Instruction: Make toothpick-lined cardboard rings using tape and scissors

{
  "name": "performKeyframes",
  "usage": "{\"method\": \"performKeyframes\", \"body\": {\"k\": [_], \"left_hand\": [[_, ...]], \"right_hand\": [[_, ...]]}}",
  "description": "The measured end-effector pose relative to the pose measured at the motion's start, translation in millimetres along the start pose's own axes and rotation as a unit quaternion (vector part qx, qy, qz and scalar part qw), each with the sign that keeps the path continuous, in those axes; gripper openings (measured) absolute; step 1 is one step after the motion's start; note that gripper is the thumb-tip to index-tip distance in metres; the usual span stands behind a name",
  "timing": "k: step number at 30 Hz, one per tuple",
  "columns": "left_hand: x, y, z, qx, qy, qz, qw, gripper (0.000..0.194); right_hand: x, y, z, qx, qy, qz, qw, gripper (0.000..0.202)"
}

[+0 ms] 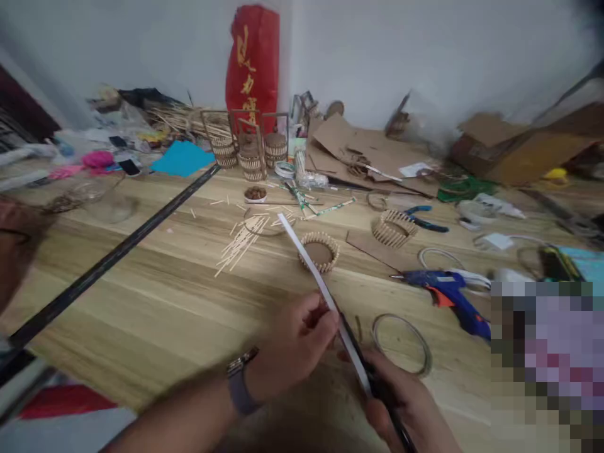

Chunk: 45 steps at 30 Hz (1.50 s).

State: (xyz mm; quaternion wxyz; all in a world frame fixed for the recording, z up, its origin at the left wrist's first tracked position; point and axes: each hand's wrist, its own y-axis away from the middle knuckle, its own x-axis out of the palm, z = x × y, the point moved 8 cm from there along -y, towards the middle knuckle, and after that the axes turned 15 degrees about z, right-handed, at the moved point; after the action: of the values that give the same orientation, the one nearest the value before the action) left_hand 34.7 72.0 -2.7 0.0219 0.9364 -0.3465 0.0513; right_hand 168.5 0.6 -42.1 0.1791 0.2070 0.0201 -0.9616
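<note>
A person's left hand (295, 343) pinches a long white strip (319, 284) between thumb and fingers above a wooden bench (155, 270), while the fingers of the right hand (408, 393) wrap around a slim black implement (379, 385) lying alongside the strip's near end; whether it is a blade cannot be told. The strip slants away from the body, its far end passing in front of a shallow stick-walled basket (319, 253); contact between the two cannot be judged. A loosened pinch could let the strip twist or slide, a low dip of its unsupported end could knock the basket, and a sharp edge on the implement, if there is one, could nick the left fingers. The count: one strip, one implement, two shallow baskets, the second (394, 230) beside a single pair of blue-handled pliers (430, 224); three tall-handled baskets (251, 167) toward the wall; one blue glue gun (446, 286); one small filled bowl (255, 200); one red bag (255, 56); one wire coil (427, 355) near the right hand. The loose sticks (240, 245) overlap too much to number.
</note>
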Motion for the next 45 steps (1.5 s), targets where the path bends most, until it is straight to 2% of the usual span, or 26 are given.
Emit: {"method": "performKeyframes", "body": {"k": [5,9,12,18,21,30,36,40,43,45], "left_hand": [[6.8,-1,-2,0.004,0.011,0.026,1.0,0.024],[3.5,1,1,-0.003,-0.02,0.012,1.0,0.023],[5.7,1,0,0.002,-0.022,0.022,1.0,0.021],[9.5,0,2,-0.002,-0.019,0.038,0.999,0.018],[10.1,0,5,-0.004,-0.016,0.039,0.999,0.017],[16.4,1,5,-0.019,-0.032,0.06,0.998,0.017],[17.6,1,4,-0.019,-0.062,0.067,0.996,0.018],[19.0,0,5,-0.026,-0.062,0.081,0.994,0.02],[18.5,1,4,-0.026,-0.064,0.081,0.994,0.021],[18.2,1,4,-0.026,-0.065,0.08,0.994,0.022]], "right_hand": [[1,3,-5,-0.003,-0.01,-0.029,1.0,0.049],[-5,1,-2,0.009,0.019,-0.035,0.999,0.065],[-7,-1,3,0.018,0.015,-0.026,0.999,0.072],[-5,-2,0,0.029,-0.02,-0.021,0.999,0.074],[-6,-1,-2,0.037,-0.007,-0.03,0.999,0.068],[-6,-1,9,0.002,0.006,-0.056,0.998,0.073],[-7,-3,18,0.005,0.026,-0.033,0.999,0.073],[-10,-3,23,0.011,0.012,-0.055,0.998,0.07],[-12,-4,22,0.009,0.009,-0.064,0.998,0.071],[-11,-5,18,0.006,0.011,-0.044,0.999,0.07]]}}
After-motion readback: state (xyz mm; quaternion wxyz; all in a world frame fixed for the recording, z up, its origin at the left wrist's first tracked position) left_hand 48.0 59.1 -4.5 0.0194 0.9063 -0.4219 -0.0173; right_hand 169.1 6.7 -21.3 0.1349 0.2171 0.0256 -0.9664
